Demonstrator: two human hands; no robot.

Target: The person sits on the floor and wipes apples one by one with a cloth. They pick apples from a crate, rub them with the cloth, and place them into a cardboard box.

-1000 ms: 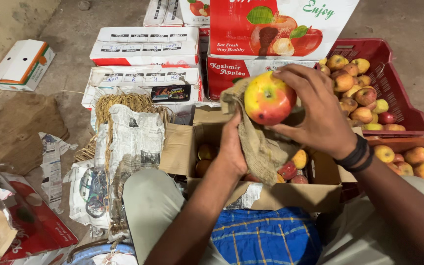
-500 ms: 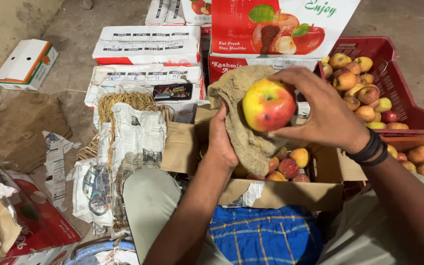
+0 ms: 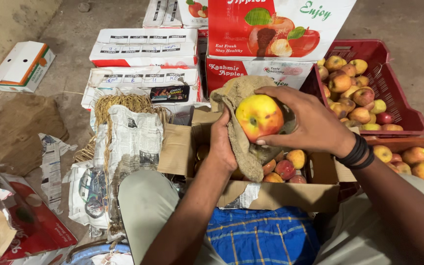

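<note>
Bare grey concrete floor (image 3: 408,24) meets a pale wall (image 3: 6,19) at left.

Concrete floor (image 3: 408,19) carries stacked fruit boxes (image 3: 143,48), a red crate (image 3: 393,88), newspaper (image 3: 133,142), straw (image 3: 123,102).

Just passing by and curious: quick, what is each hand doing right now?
Left hand: closed on a brown cloth, pressed against the apple.
Right hand: closed around a yellow-red apple, held above the open cardboard box.

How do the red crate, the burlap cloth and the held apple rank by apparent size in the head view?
1. red crate
2. burlap cloth
3. apple, held in the right hand; nearness to the camera enlarges it.
</note>
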